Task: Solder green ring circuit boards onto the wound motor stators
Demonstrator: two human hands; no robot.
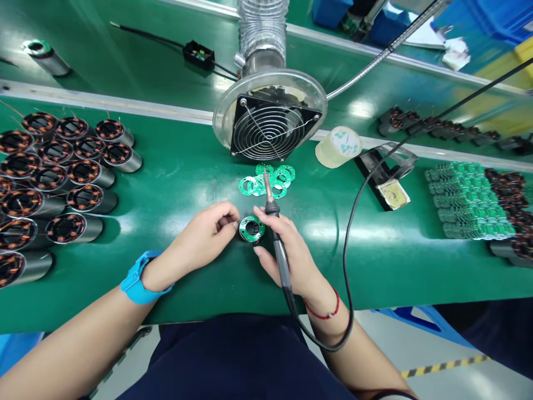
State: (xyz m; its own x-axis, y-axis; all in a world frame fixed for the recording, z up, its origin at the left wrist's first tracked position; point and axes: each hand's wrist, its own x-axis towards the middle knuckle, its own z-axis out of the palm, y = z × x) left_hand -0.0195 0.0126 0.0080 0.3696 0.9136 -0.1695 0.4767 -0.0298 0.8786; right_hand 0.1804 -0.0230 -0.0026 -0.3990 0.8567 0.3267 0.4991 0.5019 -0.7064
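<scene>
My right hand (pixel 287 247) holds a soldering iron (pixel 281 255) across its fingers, the tip pointing away from me. Its thumb and forefinger also reach to the right side of a motor stator topped with a green ring-shaped circuit board (pixel 251 228). At the stator's left edge, my left hand (pixel 212 230) is closed in a pinch; whatever lies between its fingertips is too small to make out. Just beyond the iron's tip, several loose green ring boards (pixel 266 180) lie in a small overlapping pile on the green bench.
Rows of stators with copper windings (pixel 54 178) stand at left. A fume extractor fan (pixel 268 128) rises behind the loose boards. Right of it are a tape roll (pixel 338 146), an iron stand with a sponge (pixel 393 194) and stacked green boards (pixel 470 200). The iron's black cord (pixel 347 250) loops over my right forearm.
</scene>
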